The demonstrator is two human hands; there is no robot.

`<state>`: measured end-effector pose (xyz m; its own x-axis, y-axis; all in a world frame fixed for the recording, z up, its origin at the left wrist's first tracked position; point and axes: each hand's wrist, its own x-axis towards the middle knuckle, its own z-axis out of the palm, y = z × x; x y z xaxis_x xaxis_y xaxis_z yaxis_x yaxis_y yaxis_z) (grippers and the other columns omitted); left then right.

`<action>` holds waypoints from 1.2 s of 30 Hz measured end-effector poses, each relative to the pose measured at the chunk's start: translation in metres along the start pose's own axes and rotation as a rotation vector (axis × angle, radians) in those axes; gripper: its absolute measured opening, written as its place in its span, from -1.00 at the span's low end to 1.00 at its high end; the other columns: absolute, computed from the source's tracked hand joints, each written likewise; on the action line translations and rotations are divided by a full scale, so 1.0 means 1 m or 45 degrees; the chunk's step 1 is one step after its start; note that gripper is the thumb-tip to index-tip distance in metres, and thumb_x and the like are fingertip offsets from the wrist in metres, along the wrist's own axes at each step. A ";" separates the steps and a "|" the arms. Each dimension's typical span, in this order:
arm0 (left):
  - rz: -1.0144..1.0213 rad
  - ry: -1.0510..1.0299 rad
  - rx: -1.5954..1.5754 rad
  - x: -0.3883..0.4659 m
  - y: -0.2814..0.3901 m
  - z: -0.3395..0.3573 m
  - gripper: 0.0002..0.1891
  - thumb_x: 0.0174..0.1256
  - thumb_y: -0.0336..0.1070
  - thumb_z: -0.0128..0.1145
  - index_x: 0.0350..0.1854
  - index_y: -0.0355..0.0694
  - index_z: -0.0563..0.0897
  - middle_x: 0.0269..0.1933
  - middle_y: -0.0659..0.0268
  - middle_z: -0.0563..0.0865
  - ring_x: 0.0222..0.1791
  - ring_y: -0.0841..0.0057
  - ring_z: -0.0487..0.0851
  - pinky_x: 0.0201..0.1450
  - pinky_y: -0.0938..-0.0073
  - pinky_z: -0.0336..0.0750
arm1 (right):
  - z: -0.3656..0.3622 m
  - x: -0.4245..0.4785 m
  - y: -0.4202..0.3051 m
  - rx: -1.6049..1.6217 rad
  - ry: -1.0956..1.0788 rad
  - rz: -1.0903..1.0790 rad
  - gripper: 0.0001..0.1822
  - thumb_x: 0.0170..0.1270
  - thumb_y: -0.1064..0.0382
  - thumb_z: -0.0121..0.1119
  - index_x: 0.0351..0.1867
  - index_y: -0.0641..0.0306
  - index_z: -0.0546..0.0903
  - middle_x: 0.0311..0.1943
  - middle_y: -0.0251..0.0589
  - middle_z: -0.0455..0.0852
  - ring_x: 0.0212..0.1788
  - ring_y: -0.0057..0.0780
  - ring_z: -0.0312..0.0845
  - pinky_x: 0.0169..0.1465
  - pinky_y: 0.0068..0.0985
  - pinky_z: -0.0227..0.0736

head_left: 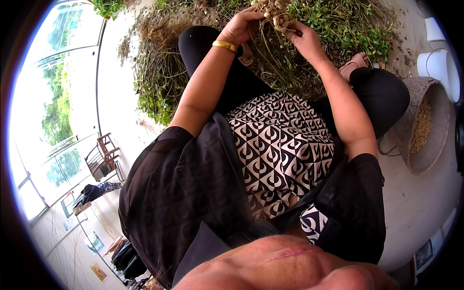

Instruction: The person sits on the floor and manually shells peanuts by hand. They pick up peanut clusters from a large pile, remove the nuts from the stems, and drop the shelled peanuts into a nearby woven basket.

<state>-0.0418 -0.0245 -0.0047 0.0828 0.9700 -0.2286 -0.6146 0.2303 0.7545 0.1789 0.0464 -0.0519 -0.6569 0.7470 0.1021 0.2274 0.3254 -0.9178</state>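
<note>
At the top of the head view, a peanut plant (281, 20) is held with its roots and pale pods upward and its stems hanging down. My left hand (243, 24), with a gold-coloured bracelet at the wrist, grips it from the left near the pods. From the right, the fingertips of my right hand (307, 40) pinch at the pods and stems. The exact finger contact is partly hidden. Below and around both hands lie heaps of leafy peanut plants (340, 27), with more stems (156, 69) piled to the left.
A worn basket-like container (440, 134) lies tilted on the right, with peanuts (422, 125) inside. White buckets (436, 69) stand beyond it. My bent knees and sandalled feet flank the plants. A wooden chair (107, 148) is farther off at the left, near large windows.
</note>
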 end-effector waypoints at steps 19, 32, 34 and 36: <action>0.189 0.066 0.389 0.001 -0.002 0.017 -0.57 0.36 -0.35 0.12 0.25 -0.33 0.45 0.06 0.18 0.68 0.03 0.38 0.70 0.14 0.32 0.62 | -0.022 -0.002 -0.009 1.063 -0.482 0.663 -0.75 0.37 0.24 0.01 -0.15 0.34 0.67 -0.41 -0.27 0.70 -0.41 -0.56 0.58 -0.37 -0.61 0.45; 0.225 0.180 0.429 0.001 -0.005 0.033 -0.63 0.38 -0.38 0.22 0.19 -0.26 0.52 -0.13 0.37 0.68 -0.22 0.60 0.67 -0.19 0.55 0.62 | -0.023 -0.003 -0.021 0.835 -0.663 0.580 -0.68 0.25 0.33 -0.05 -0.12 0.36 0.70 -0.66 -0.40 0.50 -0.70 -0.70 0.26 -0.64 -0.65 0.11; 0.223 0.152 0.392 0.001 -0.004 0.039 -0.65 0.38 -0.38 0.21 0.18 -0.25 0.52 -0.14 0.36 0.70 -0.24 0.59 0.68 -0.21 0.55 0.63 | -0.022 -0.005 -0.024 0.762 -0.678 0.614 -0.66 0.26 0.34 -0.06 -0.07 0.31 0.71 -0.66 -0.42 0.50 -0.71 -0.72 0.23 -0.65 -0.67 0.09; 0.200 0.146 0.377 0.002 -0.003 0.035 -0.66 0.39 -0.39 0.19 0.17 -0.25 0.52 -0.15 0.34 0.71 -0.27 0.58 0.69 -0.23 0.55 0.64 | -0.023 -0.008 -0.027 0.700 -0.700 0.626 -0.65 0.28 0.34 -0.05 0.00 0.26 0.70 -0.66 -0.43 0.49 -0.71 -0.74 0.21 -0.66 -0.68 0.09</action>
<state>-0.0123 -0.0206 0.0137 -0.0939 0.9841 -0.1507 -0.3571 0.1080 0.9278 0.1944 0.0450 -0.0189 -0.8579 0.3019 -0.4157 0.2903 -0.3828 -0.8770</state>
